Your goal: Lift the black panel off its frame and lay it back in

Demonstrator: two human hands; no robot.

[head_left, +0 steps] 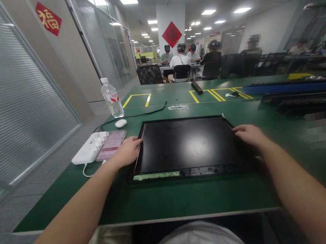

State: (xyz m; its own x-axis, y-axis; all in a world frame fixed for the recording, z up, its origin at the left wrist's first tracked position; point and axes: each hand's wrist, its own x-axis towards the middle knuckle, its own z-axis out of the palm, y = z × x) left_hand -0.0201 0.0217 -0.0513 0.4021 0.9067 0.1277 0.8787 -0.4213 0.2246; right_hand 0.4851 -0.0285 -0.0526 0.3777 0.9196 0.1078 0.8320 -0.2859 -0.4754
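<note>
A black flat display panel (185, 143) lies on the green table in front of me, its dark face up. Along its near edge runs a black frame with a green circuit strip (156, 175) at the left. My left hand (130, 149) grips the panel's left edge, thumb and fingers closed on it. On the opposite side my right hand (251, 135) pinches the right edge near the far corner. Some fingertips are hidden behind or under the frame.
Left of the panel are a white power bank (87, 150), a phone (112, 145), a white earbud case (120, 123) and a water bottle (111, 99). A black cable (145, 113) crosses behind. Stacked dark and blue strips (295, 85) lie at the right. People sit at far tables.
</note>
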